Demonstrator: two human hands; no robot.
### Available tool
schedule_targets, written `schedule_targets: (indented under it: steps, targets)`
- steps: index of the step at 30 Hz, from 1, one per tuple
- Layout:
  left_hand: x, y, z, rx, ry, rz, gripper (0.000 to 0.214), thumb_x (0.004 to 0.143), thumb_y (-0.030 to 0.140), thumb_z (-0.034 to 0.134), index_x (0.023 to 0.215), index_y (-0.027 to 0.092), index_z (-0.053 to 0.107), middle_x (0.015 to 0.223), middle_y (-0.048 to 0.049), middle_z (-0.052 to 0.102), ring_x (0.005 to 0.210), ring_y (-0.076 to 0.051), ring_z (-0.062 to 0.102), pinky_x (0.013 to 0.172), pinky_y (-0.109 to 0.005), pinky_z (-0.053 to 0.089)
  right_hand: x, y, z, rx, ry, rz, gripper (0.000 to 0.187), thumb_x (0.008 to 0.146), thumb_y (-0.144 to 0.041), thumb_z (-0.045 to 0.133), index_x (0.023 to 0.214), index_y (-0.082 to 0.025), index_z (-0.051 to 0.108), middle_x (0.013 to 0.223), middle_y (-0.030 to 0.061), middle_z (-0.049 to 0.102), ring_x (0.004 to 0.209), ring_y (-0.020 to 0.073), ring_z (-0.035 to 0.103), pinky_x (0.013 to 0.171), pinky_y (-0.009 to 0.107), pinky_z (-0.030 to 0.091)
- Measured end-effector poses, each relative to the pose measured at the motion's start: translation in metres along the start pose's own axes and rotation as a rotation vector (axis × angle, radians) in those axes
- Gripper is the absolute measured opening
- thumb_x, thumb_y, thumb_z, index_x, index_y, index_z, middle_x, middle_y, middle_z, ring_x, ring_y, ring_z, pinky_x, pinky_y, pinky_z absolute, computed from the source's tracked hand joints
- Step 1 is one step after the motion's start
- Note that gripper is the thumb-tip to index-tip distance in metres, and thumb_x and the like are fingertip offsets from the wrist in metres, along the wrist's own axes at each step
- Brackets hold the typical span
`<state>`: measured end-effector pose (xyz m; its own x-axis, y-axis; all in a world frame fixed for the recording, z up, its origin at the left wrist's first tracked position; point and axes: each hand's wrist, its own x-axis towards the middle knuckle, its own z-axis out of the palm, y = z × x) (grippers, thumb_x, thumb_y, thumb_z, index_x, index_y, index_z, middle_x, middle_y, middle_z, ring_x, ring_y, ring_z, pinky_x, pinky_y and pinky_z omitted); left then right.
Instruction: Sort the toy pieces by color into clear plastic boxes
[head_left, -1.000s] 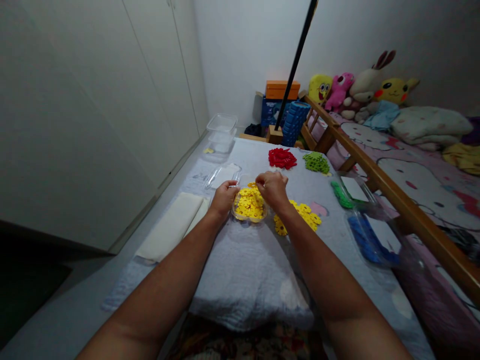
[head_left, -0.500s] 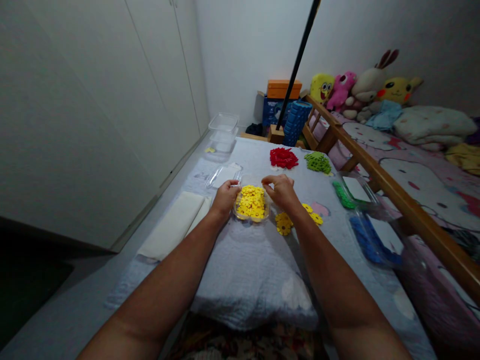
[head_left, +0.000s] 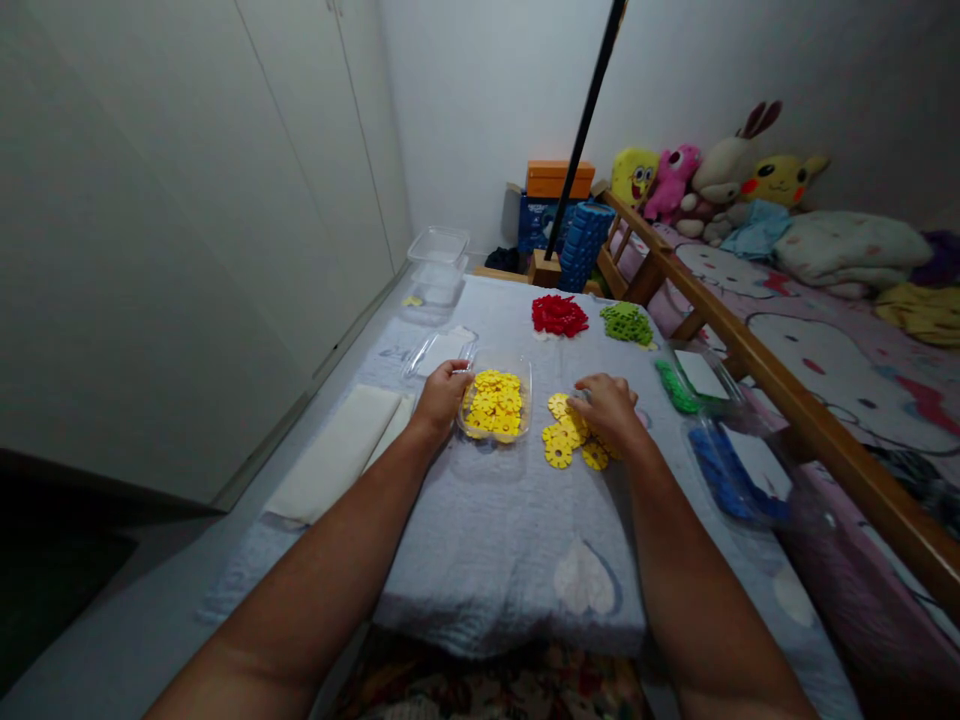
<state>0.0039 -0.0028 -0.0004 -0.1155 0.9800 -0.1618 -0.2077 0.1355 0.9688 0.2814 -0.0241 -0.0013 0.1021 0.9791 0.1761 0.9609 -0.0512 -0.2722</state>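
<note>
While the left hand (head_left: 439, 400) pinches the clear plastic tub (head_left: 493, 437) at its nine-o'clock side, fingers drawn narrow on the rim, the right hand (head_left: 609, 405) hangs over a loose spread of flower-shaped discs (head_left: 571, 432) at the tub's four o'clock. Its fingertips curl down among them; whether they grip one, I cannot tell. The tub might tip or skid on the wrinkled tablecloth (head_left: 510, 540) if that one-edged hold pulled unevenly, and a piece let go close to the rim could slide off outside. Overlapping discs might also come up two together. Upright and uncovered, the tub stands mid-table, a clear lid (head_left: 439, 352) at its ten o'clock. Inside, bright yellow discs (head_left: 496, 398), notched around the edge with a hole at the centre, lie in a jumbled mound.
</note>
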Motion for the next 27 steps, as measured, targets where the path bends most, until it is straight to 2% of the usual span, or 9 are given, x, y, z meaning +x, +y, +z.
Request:
schedule_targets:
  steps: [4, 12, 15, 18, 22, 27]
  targets:
    - [0.001, -0.001, 0.000, -0.006, -0.013, 0.002, 0.041, 0.061, 0.030, 0.071, 0.099, 0.016, 0.064, 0.065, 0.0022, 0.063, 0.056, -0.014, 0.057, 0.053, -0.023, 0.042, -0.005, -0.012, 0.004, -0.043, -0.067, -0.037, 0.026, 0.086, -0.039, 0.067, 0.103, -0.024, 0.080, 0.123, 0.0128, 0.070, 0.115, 0.0339, 0.054, 0.095, 0.046, 0.038]
    - [-0.001, 0.000, 0.000, -0.020, -0.025, -0.001, 0.041, 0.060, 0.030, 0.070, 0.099, 0.017, 0.063, 0.065, 0.0025, 0.063, 0.054, -0.014, 0.056, 0.052, -0.024, 0.042, -0.005, -0.020, 0.004, -0.021, -0.082, -0.023, 0.019, 0.085, -0.030, 0.068, 0.099, -0.024, 0.079, 0.115, 0.0110, 0.070, 0.110, 0.0308, 0.056, 0.091, 0.042, 0.039]
    - [-0.001, 0.001, 0.000, -0.005, -0.017, 0.006, 0.040, 0.060, 0.030, 0.069, 0.098, 0.017, 0.063, 0.064, 0.0026, 0.062, 0.054, -0.014, 0.055, 0.052, -0.023, 0.041, -0.004, -0.018, 0.003, 0.092, -0.065, -0.012, 0.012, 0.081, -0.025, 0.067, 0.089, -0.023, 0.076, 0.107, 0.0082, 0.072, 0.104, 0.0268, 0.058, 0.088, 0.038, 0.041]
    - [-0.002, 0.002, 0.001, -0.005, -0.016, 0.001, 0.040, 0.060, 0.031, 0.070, 0.097, 0.017, 0.063, 0.064, 0.0023, 0.062, 0.054, -0.014, 0.055, 0.052, -0.024, 0.041, -0.003, -0.015, -0.001, 0.297, -0.076, -0.011, 0.007, 0.078, -0.026, 0.065, 0.078, -0.021, 0.069, 0.089, 0.0041, 0.071, 0.088, 0.0214, 0.060, 0.080, 0.033, 0.043]
    - [-0.002, 0.002, 0.000, -0.017, -0.029, -0.001, 0.040, 0.060, 0.031, 0.070, 0.098, 0.017, 0.063, 0.065, 0.0022, 0.063, 0.054, -0.014, 0.056, 0.052, -0.024, 0.042, -0.002, -0.016, -0.009, 0.605, -0.016, 0.007, 0.014, 0.074, -0.036, 0.064, 0.073, -0.022, 0.062, 0.071, -0.0002, 0.063, 0.070, 0.0184, 0.057, 0.068, 0.031, 0.043]
    - [-0.002, 0.001, 0.000, -0.006, -0.020, 0.001, 0.040, 0.061, 0.031, 0.070, 0.097, 0.017, 0.063, 0.063, 0.0031, 0.061, 0.053, -0.013, 0.055, 0.051, -0.023, 0.041, -0.007, -0.038, -0.019, 0.777, 0.157, -0.032, 0.019, 0.074, -0.041, 0.064, 0.074, -0.023, 0.061, 0.077, 0.0017, 0.067, 0.079, 0.0202, 0.060, 0.078, 0.034, 0.048]
